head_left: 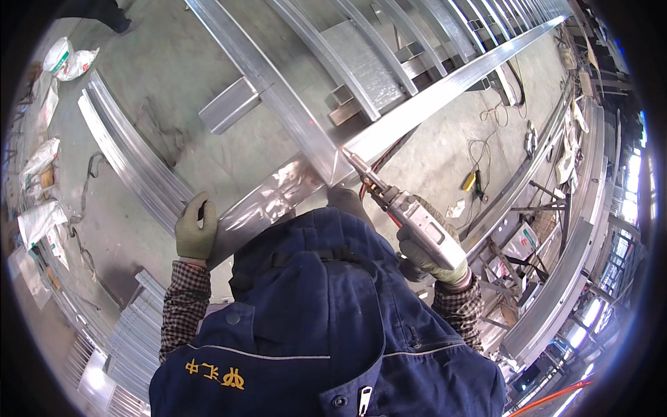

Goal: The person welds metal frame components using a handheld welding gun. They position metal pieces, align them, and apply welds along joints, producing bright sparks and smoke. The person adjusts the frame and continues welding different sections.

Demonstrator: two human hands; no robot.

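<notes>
In my right hand (431, 250), gloved, is a silver handheld welding gun (424, 226). Its copper-coloured nozzle (356, 161) points at a corner joint, where a square metal tube (295, 118) meets the long metal rail (431, 90) of a frame. My left hand (196, 233), also gloved, is beside the end of a wide shiny metal piece (267, 201) that runs below the joint. Its fingers are curled, with a gap between them and the thumb, and nothing shows inside. Whether it touches the metal piece I cannot tell.
Several parallel bars (389, 62) cross the frame at the top. A short tube stub (229, 105) juts out left. Long metal profiles (132, 153) lie on the floor at left. A yellow-and-black tool (472, 181) with cables lies at right, near racks of metal stock (563, 278).
</notes>
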